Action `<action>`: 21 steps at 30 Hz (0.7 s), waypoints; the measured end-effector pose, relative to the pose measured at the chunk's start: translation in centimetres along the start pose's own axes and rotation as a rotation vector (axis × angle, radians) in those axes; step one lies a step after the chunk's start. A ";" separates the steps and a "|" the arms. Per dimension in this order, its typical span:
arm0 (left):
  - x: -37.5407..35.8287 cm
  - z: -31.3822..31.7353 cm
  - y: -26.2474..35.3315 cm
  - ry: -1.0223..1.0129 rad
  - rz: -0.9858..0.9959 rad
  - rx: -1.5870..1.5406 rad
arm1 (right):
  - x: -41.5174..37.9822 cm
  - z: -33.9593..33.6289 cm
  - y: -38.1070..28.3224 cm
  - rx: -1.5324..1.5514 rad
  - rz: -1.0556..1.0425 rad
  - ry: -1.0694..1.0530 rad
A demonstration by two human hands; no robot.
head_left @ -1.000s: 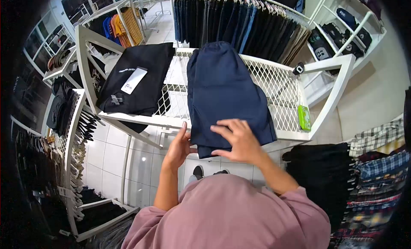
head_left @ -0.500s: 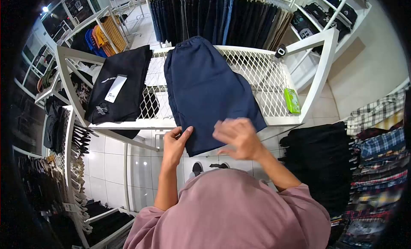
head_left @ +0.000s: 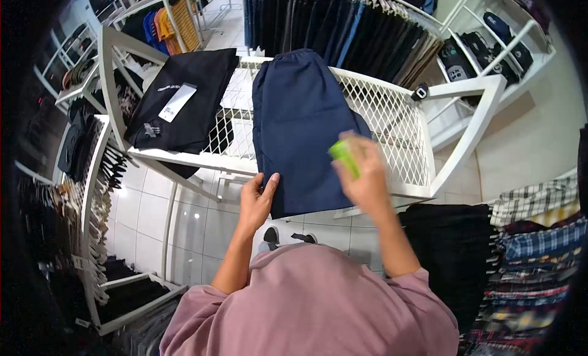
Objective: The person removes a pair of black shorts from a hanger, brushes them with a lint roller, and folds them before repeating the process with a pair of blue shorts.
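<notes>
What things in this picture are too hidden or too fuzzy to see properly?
All in the head view:
- Green object: blurred, and the right hand covers most of it, so what it is stays unclear.
- White tag on the black garment: print too small to read.
- Navy shorts: bottom left corner lies under the left hand.
- Plaid shirts: cut off by the dark right edge.

right hand [head_left: 362, 172] blurred, green object [head_left: 344, 156] indistinct

Matt navy cloth shorts [head_left: 303, 129] lie on the white-painted metal mesh bench [head_left: 398, 120]; the small green plastic item [head_left: 344, 155] looks smooth, the white floor tiles [head_left: 147, 215] glossy.
</notes>
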State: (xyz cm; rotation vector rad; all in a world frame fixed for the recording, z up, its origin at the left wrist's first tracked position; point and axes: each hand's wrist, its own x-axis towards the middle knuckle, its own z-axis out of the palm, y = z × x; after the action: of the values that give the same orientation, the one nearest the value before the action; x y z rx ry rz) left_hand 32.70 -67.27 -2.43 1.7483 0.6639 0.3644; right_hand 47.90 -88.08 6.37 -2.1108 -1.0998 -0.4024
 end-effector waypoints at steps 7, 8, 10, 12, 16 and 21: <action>-0.2 -0.4 -0.4 -0.119 -0.020 -0.391 | 10.1 5.4 10.3 -0.364 0.245 -0.131; -0.8 -0.4 -1.0 -0.109 -0.026 -0.402 | 10.8 6.0 13.9 -0.555 0.160 0.089; -0.1 0.0 -2.0 -0.071 -0.044 -0.423 | 12.1 4.9 10.0 -0.333 0.027 0.097; -0.5 0.0 -0.8 -0.029 -0.071 -0.505 | 11.6 5.4 3.7 -0.078 -0.470 -0.141; -0.1 -0.6 -2.3 -0.082 -0.054 -0.426 | 11.7 10.5 4.1 0.081 -0.619 -0.390; -0.3 -0.2 -1.6 -0.049 -0.047 -0.443 | 19.8 14.4 11.3 -0.172 -0.182 0.008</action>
State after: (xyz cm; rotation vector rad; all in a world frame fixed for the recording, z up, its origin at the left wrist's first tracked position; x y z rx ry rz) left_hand 32.00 -67.07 -3.85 1.3140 0.5401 0.4010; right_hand 68.02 -70.58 2.31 -2.1613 -1.2980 -0.6110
